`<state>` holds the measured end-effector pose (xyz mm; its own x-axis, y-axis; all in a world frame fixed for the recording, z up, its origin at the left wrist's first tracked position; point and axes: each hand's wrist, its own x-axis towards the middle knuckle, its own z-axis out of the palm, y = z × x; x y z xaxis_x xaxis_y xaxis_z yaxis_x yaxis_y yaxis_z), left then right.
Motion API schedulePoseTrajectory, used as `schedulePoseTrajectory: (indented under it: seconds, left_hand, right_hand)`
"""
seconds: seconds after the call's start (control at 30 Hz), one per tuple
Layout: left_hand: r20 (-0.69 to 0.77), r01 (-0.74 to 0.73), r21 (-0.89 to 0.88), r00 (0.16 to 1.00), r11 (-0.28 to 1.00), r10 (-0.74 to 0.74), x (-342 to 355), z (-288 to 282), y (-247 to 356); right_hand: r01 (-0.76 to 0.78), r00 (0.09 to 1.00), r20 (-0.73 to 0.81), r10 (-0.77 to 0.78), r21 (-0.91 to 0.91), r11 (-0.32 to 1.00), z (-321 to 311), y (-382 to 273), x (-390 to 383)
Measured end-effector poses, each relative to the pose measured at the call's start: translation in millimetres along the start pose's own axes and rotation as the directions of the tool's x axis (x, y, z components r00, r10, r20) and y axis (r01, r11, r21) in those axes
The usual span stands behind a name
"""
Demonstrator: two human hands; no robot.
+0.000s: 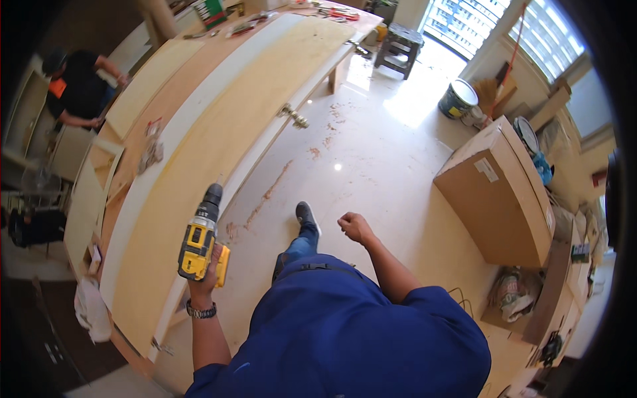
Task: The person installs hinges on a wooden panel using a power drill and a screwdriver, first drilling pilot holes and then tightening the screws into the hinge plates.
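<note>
My left hand [206, 275] grips the handle of a yellow and black cordless drill [197, 245]. Its chuck points away from me, over the near edge of a long pale wooden panel [199, 159] on the workbench. A metal hinge [293, 116] sticks out from that panel's edge, a second hinge [358, 48] sits farther off, and another hinge [161, 345] is at the near end. To the right, above the floor, my right hand [356, 227] hangs with curled fingers; whatever they may hold is hidden.
Across the bench a person in dark clothes [83, 86] works. At right stands a large cardboard box [494, 192], with a paint bucket [458, 98] behind it. A dark step stool [399, 50] is near the far window. Wood shavings [269, 192] lie along the tiled floor.
</note>
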<state>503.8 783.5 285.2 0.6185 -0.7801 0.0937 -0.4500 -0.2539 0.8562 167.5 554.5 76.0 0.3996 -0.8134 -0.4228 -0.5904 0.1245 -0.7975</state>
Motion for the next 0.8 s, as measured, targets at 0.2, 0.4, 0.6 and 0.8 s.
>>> schedulePoseTrajectory:
  seconds: [0.2, 0.4, 0.6, 0.8]
  left_hand:
    - [-0.083, -0.109, -0.173, 0.992, 0.979, 0.096, 162, 58, -5]
    - [-0.219, -0.164, -0.315, 0.971, 0.935, 0.097, 305, 151, -46]
    - [-0.239, -0.231, -0.247, 0.956, 0.941, 0.171, 384, 168, -16]
    - [-0.331, -0.335, -0.217, 0.909, 0.917, 0.253, 417, 208, -7]
  right_hand:
    - [-0.187, 0.978, 0.067, 0.196, -0.119, 0.975, -46, 86, 30]
    - [-0.67, 0.72, -0.222, 0.658, 0.027, 0.742, -180, 197, -27]
    - [-0.553, 0.604, -0.392, 0.694, 0.421, 0.719, -233, 112, -20]
    - [-0.528, 0.721, -0.316, 0.617, 0.325, 0.784, -201, 77, 17]
